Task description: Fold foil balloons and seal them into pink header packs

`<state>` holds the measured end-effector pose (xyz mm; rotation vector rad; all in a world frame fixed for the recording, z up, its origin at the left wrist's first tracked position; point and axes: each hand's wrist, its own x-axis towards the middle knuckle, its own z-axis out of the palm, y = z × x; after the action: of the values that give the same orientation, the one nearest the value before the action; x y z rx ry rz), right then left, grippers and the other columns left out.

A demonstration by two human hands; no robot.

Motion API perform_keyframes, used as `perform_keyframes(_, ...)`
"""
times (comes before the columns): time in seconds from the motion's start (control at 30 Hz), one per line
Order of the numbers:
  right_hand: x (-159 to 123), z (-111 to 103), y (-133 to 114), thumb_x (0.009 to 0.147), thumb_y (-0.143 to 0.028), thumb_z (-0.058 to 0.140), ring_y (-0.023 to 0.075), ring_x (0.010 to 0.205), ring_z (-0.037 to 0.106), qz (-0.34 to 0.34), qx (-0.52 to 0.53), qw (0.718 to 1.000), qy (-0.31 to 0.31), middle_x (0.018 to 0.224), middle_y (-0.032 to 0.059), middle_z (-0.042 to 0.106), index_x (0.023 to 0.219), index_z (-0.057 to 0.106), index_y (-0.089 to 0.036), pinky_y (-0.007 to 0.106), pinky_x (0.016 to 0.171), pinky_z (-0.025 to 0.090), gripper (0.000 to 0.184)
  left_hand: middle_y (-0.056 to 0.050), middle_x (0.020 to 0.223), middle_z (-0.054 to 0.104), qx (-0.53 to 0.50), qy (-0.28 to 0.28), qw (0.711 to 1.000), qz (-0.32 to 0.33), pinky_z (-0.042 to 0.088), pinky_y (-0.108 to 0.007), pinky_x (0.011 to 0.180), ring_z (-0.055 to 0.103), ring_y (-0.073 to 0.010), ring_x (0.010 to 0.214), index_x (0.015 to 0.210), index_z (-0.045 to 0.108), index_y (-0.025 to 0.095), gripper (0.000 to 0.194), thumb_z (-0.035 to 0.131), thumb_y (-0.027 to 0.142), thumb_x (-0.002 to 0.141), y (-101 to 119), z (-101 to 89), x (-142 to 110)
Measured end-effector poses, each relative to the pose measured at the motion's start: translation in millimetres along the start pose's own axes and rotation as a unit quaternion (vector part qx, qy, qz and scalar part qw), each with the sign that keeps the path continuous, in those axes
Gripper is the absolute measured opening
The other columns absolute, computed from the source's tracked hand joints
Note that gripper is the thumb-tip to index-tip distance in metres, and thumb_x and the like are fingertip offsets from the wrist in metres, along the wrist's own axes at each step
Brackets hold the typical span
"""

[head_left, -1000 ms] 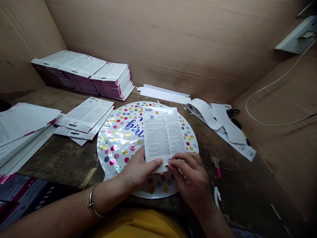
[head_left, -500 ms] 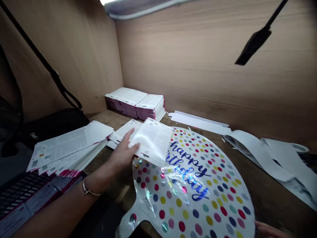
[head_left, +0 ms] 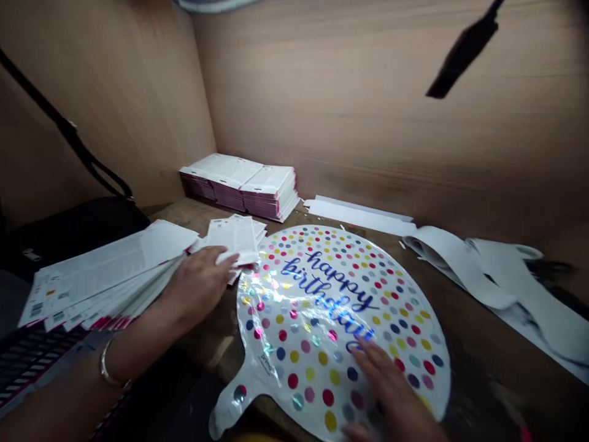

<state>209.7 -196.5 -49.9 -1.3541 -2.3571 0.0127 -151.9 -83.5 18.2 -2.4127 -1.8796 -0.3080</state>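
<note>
A flat foil balloon with coloured dots and blue "happy birthday" lettering lies on the table, its neck toward the lower left. Left of it, my left hand is closed at the near left corner of a white printed packet. That packet rests on a small pile of similar ones, partly hidden by my fingers. Over the balloon's lower right part is my right hand, blurred, with fingers stretched out and nothing in them.
Tall stacks of packets stand in the back corner. A fanned pile of packets lies at left, near a black bag and a dark basket. White paper strips and curled label backing lie behind and right. A black object hangs above.
My left hand has carried the packet from over the balloon leftward onto the small pile. My right hand has come off the packet and over the balloon. The view has swung left.
</note>
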Motion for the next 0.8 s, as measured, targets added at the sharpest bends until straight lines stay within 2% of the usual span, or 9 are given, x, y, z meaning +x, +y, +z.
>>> perform_keyframes(0.07, 15, 5, -25, 0.072, -0.044, 0.066, 0.0359, 0.123, 0.046, -0.045, -0.011, 0.998, -0.049, 0.139, 0.0134, 0.043, 0.137, 0.042, -0.016, 0.049, 0.089, 0.053, 0.075, -0.009, 0.145, 0.038, -0.030, -0.042, 0.985, 0.162, 0.020, -0.053, 0.109, 0.030, -0.0320, 0.135, 0.128, 0.052, 0.028, 0.039, 0.043, 0.029, 0.090, 23, 15.7, -7)
perform_keyframes(0.13, 23, 11, -40, 0.077, -0.046, 0.061, 0.0357, 0.123, 0.046, -0.084, -0.011, 0.993, -0.085, 0.137, 0.0137, 0.046, 0.131, 0.049, -0.014, 0.050, 0.090, 0.051, 0.064, -0.005, 0.149, 0.030, -0.074, -0.116, 0.961, 0.240, 0.019, -0.053, 0.110, 0.025, -0.0300, 0.137, 0.137, 0.040, 0.032, 0.045, 0.041, 0.033, 0.092, 41, 35.1, -10)
perform_keyframes(0.23, 18, 13, -43, 0.078, -0.057, 0.056, 0.0381, 0.124, 0.044, -0.104, -0.023, 0.992, -0.074, 0.135, 0.0182, 0.046, 0.133, 0.046, -0.009, 0.053, 0.088, 0.051, 0.073, -0.007, 0.150, 0.029, -0.105, -0.158, 0.951, 0.245, 0.021, -0.055, 0.108, 0.024, -0.0303, 0.137, 0.142, 0.030, 0.030, 0.050, 0.039, 0.037, 0.093, 65, 53.9, -7)
perform_keyframes(0.33, 0, 3, -33, 0.071, -0.064, 0.059, 0.0430, 0.127, 0.037, -0.063, -0.057, 0.996, -0.035, 0.140, 0.0251, 0.036, 0.142, 0.029, -0.004, 0.056, 0.087, 0.049, 0.097, -0.011, 0.146, 0.037, -0.129, -0.136, 0.955, 0.228, 0.021, -0.056, 0.108, 0.030, -0.0337, 0.134, 0.136, 0.043, 0.024, 0.047, 0.044, 0.036, 0.091, 97, 52.7, 0)
perform_keyframes(0.47, -18, -16, -17, 0.078, -0.047, 0.061, 0.0397, 0.128, 0.038, 0.030, -0.100, 0.993, -0.046, 0.142, 0.0201, 0.036, 0.141, 0.032, -0.008, 0.056, 0.091, 0.048, 0.080, -0.013, 0.131, 0.053, -0.192, -0.141, 0.930, 0.278, 0.034, -0.052, 0.101, 0.046, -0.0330, 0.120, 0.126, 0.053, 0.023, 0.041, 0.050, 0.035, 0.087, 136, 41.3, 9)
perform_keyframes(0.57, -23, -21, -3, 0.087, -0.028, 0.051, 0.0328, 0.122, 0.048, 0.077, -0.101, 0.991, -0.041, 0.133, 0.0136, 0.052, 0.130, 0.050, -0.013, 0.053, 0.092, 0.048, 0.045, -0.016, 0.139, 0.043, -0.237, -0.154, 0.913, 0.293, 0.030, -0.054, 0.102, 0.040, -0.0361, 0.125, 0.135, 0.044, 0.023, 0.069, 0.063, 0.053, 0.075, 135, 42.1, 18)
perform_keyframes(0.67, -19, -23, 3, 0.090, -0.017, 0.042, 0.0267, 0.113, 0.057, 0.116, -0.049, 0.992, -0.014, 0.121, 0.0104, 0.062, 0.116, 0.061, -0.017, 0.047, 0.091, 0.051, 0.032, -0.019, 0.149, 0.024, -0.230, -0.207, 0.880, 0.360, 0.013, -0.059, 0.108, 0.019, -0.0417, 0.136, 0.142, 0.032, 0.022, 0.111, 0.073, 0.068, 0.049, 114, 48.7, 27)
perform_keyframes(0.73, -10, -28, 2, 0.092, -0.019, 0.040, 0.0240, 0.101, 0.064, 0.169, 0.007, 0.986, 0.011, 0.110, 0.0103, 0.068, 0.108, 0.064, -0.017, 0.041, 0.085, 0.054, 0.029, -0.016, 0.149, 0.027, -0.224, -0.227, 0.864, 0.390, 0.011, -0.058, 0.110, 0.019, -0.0392, 0.137, 0.142, 0.032, 0.024, 0.107, 0.075, 0.062, 0.052, 102, 51.8, 28)
perform_keyframes(0.8, 1, -38, 0, 0.094, -0.024, 0.037, 0.0216, 0.087, 0.068, 0.228, 0.072, 0.971, 0.015, 0.096, 0.0090, 0.071, 0.101, 0.066, -0.018, 0.036, 0.076, 0.056, 0.030, -0.011, 0.142, 0.041, -0.228, -0.197, 0.875, 0.379, 0.021, -0.051, 0.110, 0.033, -0.0321, 0.133, 0.137, 0.040, 0.026, 0.071, 0.068, 0.042, 0.073, 97, 53.5, 27)
